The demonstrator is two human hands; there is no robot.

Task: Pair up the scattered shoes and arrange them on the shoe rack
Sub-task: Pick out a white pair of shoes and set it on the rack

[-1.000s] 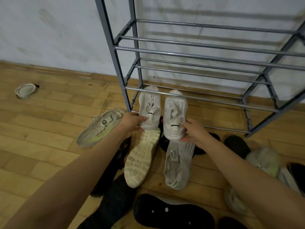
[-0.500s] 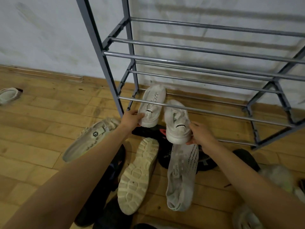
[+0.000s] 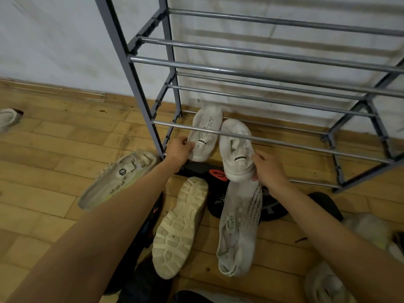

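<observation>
Two matching white sneakers lie toe-first on the bottom tier of the grey metal shoe rack (image 3: 140,84). My left hand (image 3: 178,149) grips the heel of the left white sneaker (image 3: 205,132), whose toe reaches almost to the wall. My right hand (image 3: 267,169) holds the heel of the right white sneaker (image 3: 235,147), which sits a little nearer to me, its heel sticking out past the rack's front bar. The two shoes touch side by side.
On the wooden floor before the rack lie a grey-green sneaker (image 3: 118,178), an upturned cream sole (image 3: 179,228), a white knit shoe (image 3: 240,228), black shoes (image 3: 273,206) and fluffy pale shoes (image 3: 367,228) at right. One pale shoe (image 3: 8,119) sits far left.
Both hands have pushed the white pair deeper under the rack's front bar, the left shoe furthest. The view has shifted left and down slightly.
</observation>
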